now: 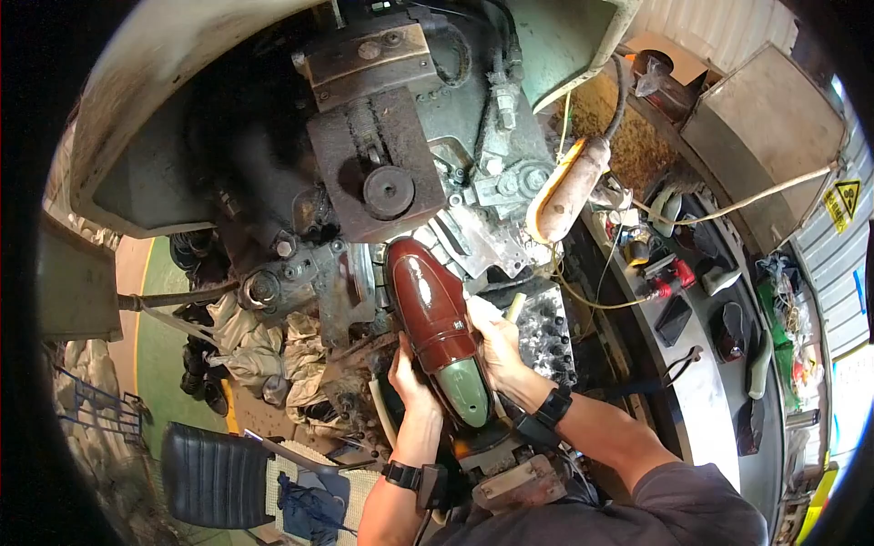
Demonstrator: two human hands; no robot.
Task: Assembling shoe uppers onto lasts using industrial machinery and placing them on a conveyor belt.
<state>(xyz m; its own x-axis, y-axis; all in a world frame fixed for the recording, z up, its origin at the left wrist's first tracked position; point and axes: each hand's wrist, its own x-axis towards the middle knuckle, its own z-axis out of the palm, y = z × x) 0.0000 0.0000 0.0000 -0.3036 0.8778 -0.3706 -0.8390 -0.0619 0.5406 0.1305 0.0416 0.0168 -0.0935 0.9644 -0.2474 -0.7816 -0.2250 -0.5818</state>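
A glossy dark red-brown shoe upper [426, 293] is stretched over a green shoe last [463, 393], its toe pointing away from me. My left hand [411, 382] grips its left side, and my right hand [496, 338] wraps the right side near the strap. The fingers of both hands are partly hidden beneath the shoe. Just beyond the toe stands a greasy shoe machine [373, 136] with a round dark knob [389, 192] on its block. Metal plates [473, 238] of the machine lie close to the toe.
A lit work lamp [569, 191] hangs at the right of the machine. Farther right, a bench [696, 400] carries a phone [674, 320], a red-handled tool [672, 278] and shoe parts. To the left are crumpled cloths [246, 350] and a black chair [218, 475].
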